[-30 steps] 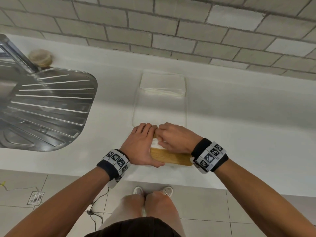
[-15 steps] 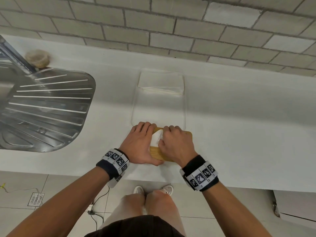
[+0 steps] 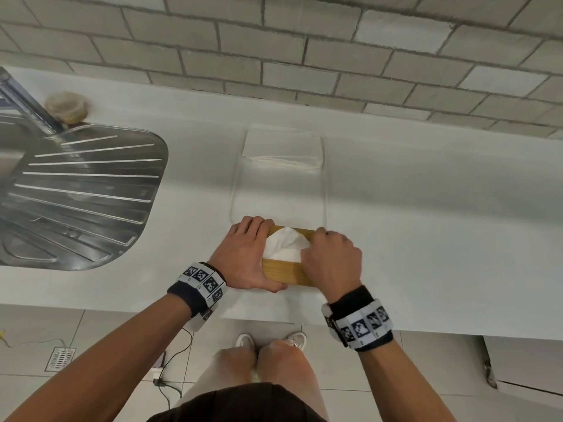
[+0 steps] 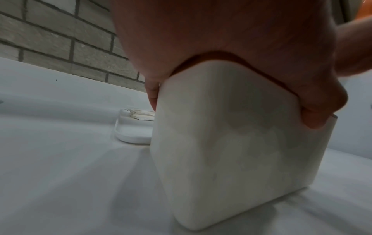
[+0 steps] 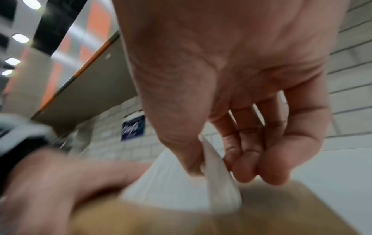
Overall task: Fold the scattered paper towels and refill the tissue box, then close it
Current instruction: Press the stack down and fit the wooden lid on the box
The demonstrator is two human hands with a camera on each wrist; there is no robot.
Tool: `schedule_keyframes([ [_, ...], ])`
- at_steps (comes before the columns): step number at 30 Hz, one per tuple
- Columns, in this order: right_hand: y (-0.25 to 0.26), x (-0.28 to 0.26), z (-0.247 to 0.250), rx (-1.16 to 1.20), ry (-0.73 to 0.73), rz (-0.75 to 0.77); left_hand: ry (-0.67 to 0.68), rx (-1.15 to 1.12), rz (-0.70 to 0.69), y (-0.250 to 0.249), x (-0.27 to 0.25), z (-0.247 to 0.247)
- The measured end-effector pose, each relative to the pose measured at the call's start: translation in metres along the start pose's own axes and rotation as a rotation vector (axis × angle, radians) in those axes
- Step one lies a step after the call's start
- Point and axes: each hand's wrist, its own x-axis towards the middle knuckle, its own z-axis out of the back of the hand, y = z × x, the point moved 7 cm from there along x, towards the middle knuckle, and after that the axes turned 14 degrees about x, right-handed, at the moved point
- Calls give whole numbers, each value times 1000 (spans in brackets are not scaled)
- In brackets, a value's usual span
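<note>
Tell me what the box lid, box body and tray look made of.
Lid: looks like wood or bamboo, matte tan with faint lengthwise grain. Body: smooth matte white with rounded corners, probably plastic, possibly ceramic. Tray: clear and glossy, its rim catching light; glass or acrylic, I can't tell which.

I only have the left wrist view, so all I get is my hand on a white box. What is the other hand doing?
Observer: The right hand pinches a paper towel sticking up from the tissue box.
Operator: Is the lid on?
Observer: Yes, a wooden lid covers the top; the towel comes up through it.
Operator: Any towels left outside?
Observer: A folded stack lies on the tray beyond the box.
</note>
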Motion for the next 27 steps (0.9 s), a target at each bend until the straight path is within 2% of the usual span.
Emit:
schedule_keyframes([
  [2, -11, 4, 25, 72, -122, 6, 6, 6, 4, -1, 0, 0],
  [4, -18, -2, 51, 163, -345, 42, -7, 32, -3, -1, -1, 0],
  [5, -20, -5, 55, 206, -412, 59, -29, 44, -4, -1, -1, 2],
  [6, -19, -7, 53, 237, -408, 61, -67, 37, 8, -1, -3, 5],
  [10, -20, -7, -1, 202, -155, -22, -309, 25, 190, -5, -14, 33],
  [11, -19, -8, -13, 195, -129, -19, -286, 80, 237, -10, -15, 34],
  [14, -14, -12, -30, 153, -150, 51, -58, 199, 369, -18, -12, 18],
  [16, -13, -12, -33, 92, -192, 74, 45, 216, 384, -19, -8, 14],
  [19, -16, -14, -31, 73, -251, 129, 125, 236, 299, -17, 0, 19],
  [22, -20, -16, -31, 78, -249, 191, 147, 272, 17, -3, 8, 36],
  [24, -23, -17, -30, 118, -250, 196, 21, 370, -148, 8, 12, 67],
  [26, -27, -17, -28, 229, -254, 181, -117, 344, -167, 14, 6, 90],
  [27, -31, -17, -27, 311, -251, 172, -151, 262, -131, 16, 2, 92],
])
